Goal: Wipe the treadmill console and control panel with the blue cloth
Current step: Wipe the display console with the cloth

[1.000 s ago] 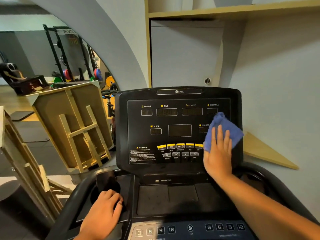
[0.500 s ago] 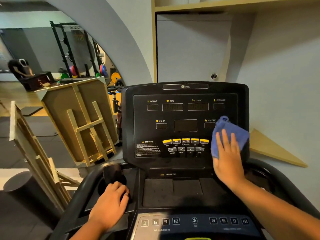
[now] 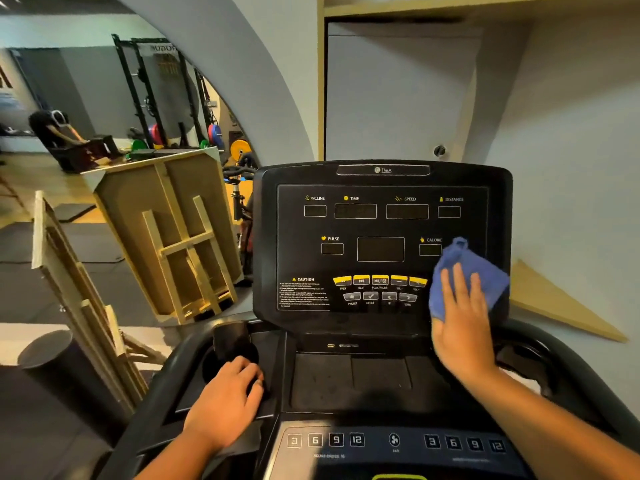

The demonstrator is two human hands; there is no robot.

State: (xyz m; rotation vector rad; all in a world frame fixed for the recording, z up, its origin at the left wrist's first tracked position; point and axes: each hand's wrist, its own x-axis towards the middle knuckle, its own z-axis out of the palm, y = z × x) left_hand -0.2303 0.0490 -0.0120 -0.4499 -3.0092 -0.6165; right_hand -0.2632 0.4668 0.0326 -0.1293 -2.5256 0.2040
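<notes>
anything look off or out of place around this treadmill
Nothing odd on the console itself. Left of it, a wooden table is tipped on its side, its underside and braces facing out, and a wooden frame leans askew. A loose triangular wood panel rests against the right wall.

The scene is lit dimly and warmly from above. Soft shadows are cast across the right wall (image 3: pixel 571 140). The dark console (image 3: pixel 381 244) shows little glare, and its labels remain legible. Straight lines are bowed near the edges by wide-angle distortion. Slight blur is seen on the far gym equipment (image 3: pixel 162 98).
</notes>
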